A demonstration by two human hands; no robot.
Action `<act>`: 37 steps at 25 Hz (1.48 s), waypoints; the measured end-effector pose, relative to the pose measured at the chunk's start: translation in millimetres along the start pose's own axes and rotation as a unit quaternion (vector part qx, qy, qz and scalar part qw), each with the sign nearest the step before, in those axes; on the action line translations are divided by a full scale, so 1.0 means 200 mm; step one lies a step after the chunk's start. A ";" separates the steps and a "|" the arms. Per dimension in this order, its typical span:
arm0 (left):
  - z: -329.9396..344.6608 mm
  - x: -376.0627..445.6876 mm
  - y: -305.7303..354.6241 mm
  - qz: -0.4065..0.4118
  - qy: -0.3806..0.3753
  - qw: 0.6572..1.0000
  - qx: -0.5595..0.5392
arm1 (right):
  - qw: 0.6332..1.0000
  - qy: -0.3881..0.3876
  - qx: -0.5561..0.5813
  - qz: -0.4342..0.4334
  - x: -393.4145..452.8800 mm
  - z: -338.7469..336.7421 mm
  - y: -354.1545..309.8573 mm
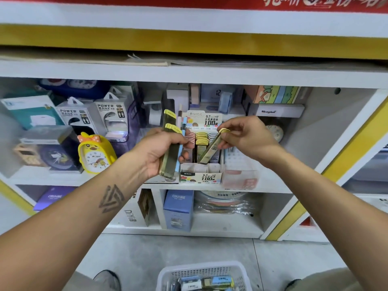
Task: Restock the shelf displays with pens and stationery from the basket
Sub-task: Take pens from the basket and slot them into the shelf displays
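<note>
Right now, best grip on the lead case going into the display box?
Pinch the lead case near its yellow cap, from above right, as the right hand does. It leans with its lower end already in the display box, so only the top is free.

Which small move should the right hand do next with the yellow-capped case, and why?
Probably lower it into the display box: the right hand pinches the yellow-capped case tilted above the yellow row, while the left hand holds more.

A stationery shop: shelves (189, 72) stocked with boxed power banks (111, 116) and clocks (95, 154).
</note>
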State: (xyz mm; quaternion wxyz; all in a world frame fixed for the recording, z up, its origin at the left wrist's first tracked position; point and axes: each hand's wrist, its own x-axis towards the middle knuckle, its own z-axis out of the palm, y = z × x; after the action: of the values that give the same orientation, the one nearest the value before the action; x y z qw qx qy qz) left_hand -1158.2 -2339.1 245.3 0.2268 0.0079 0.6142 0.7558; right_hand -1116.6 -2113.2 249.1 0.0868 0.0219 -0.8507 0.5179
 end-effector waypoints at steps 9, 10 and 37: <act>-0.01 -0.02 -0.02 -0.019 -0.053 0.998 0.027 | 0.942 0.015 -0.304 -0.139 0.01 0.16 0.02; 0.00 -0.02 -0.03 -0.019 -0.063 0.997 0.033 | 0.929 0.006 -0.328 -0.171 0.01 0.17 0.03; 0.24 0.01 -0.11 -0.032 -0.103 0.994 0.012 | 0.985 0.157 -0.058 -0.047 -0.04 -0.20 0.08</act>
State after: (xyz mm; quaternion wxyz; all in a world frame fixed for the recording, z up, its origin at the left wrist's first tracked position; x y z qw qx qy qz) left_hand -1139.3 -2290.7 235.4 0.3128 0.0684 0.5970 0.7356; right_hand -1106.6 -2071.5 251.6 0.2444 -0.0251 -0.8532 0.4601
